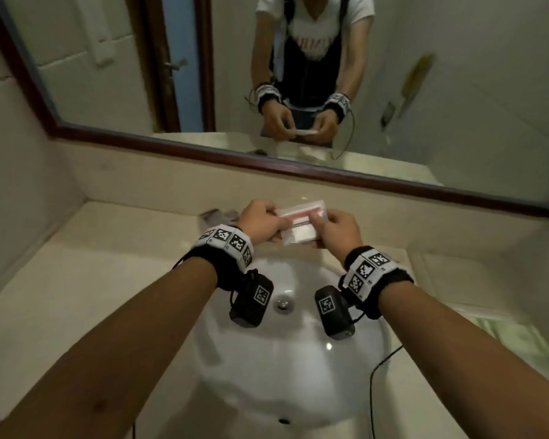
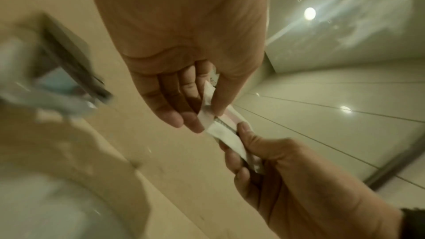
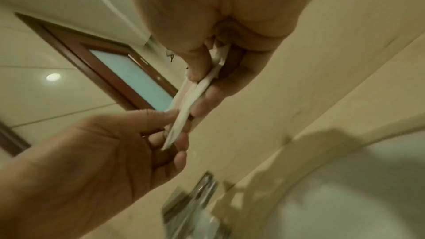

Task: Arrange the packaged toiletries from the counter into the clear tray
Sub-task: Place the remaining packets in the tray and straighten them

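You've got both hands pinching that flat packet (image 1: 301, 224) above the sink (image 1: 286, 359), left hand (image 1: 260, 221) on 1 end and right hand (image 1: 338, 229) on the other, and it looks light, thin and floppy, so I'd grip the stiffer sealed edges.

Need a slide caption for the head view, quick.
Both hands hold flat packets above the sink.

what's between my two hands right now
A flat packet, white with a pink band, pinched by the left hand and right hand; clearest in the head view.
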Available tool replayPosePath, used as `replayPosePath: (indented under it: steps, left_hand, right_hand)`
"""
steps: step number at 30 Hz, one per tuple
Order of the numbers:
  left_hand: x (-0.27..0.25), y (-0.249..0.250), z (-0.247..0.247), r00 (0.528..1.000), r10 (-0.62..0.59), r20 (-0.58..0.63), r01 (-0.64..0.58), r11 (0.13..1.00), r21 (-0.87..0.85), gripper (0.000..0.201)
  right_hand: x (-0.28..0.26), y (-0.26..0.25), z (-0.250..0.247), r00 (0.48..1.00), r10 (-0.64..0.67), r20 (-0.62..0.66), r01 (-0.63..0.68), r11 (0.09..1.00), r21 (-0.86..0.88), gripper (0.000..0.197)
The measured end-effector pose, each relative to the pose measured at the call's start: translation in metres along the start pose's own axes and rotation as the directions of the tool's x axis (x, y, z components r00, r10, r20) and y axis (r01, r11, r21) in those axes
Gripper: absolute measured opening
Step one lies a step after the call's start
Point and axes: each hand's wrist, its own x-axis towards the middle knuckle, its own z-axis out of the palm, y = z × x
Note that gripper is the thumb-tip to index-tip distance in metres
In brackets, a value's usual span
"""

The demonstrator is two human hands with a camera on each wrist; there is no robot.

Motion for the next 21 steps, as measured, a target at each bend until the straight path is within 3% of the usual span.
replayPosePath:
  steps: [4, 7, 10, 12, 14, 17, 21]
  left_hand:
    - [-0.014, 0.032, 0.105, 0.993, 0.028, 0.111, -0.021, 0.998, -0.067, 0.018]
    - [-0.031, 0.054, 0.187, 0.979, 0.037, 0.199, -0.020, 0.996, -0.085, 0.006]
    - [-0.050, 0.072, 0.268, 0.966, 0.038, 0.255, -0.003, 0.991, -0.136, 0.021]
    - [-0.065, 0.080, 0.311, 0.960, 0.024, 0.279, 0.025, 0.985, -0.171, 0.016]
    - [-0.074, 0.086, 0.347, 0.956, -0.017, 0.294, 0.078, 0.978, -0.196, 0.011]
    - [-0.078, 0.090, 0.387, 0.945, -0.049, 0.322, 0.112, 0.977, -0.179, 0.028]
    - [-0.078, 0.097, 0.422, 0.917, -0.038, 0.398, 0.101, 0.985, -0.138, 0.024]
  right_hand:
    - [-0.028, 0.044, -0.109, 0.990, -0.015, -0.141, 0.006, 0.998, -0.069, 0.024]
    - [-0.051, 0.088, -0.186, 0.967, 0.007, -0.254, -0.044, 0.989, -0.139, 0.027]
    - [-0.070, 0.127, -0.256, 0.940, 0.051, -0.339, -0.101, 0.986, -0.132, 0.021]
    - [-0.082, 0.149, -0.295, 0.929, 0.115, -0.352, -0.163, 0.981, -0.109, 0.017]
    - [-0.093, 0.166, -0.329, 0.919, 0.192, -0.346, -0.220, 0.975, -0.043, 0.011]
    - [-0.107, 0.190, -0.368, 0.896, 0.272, -0.352, -0.279, 0.960, 0.031, 0.004]
    - [-0.112, 0.219, -0.397, 0.859, 0.333, -0.389, -0.323, 0.942, 0.091, 0.010]
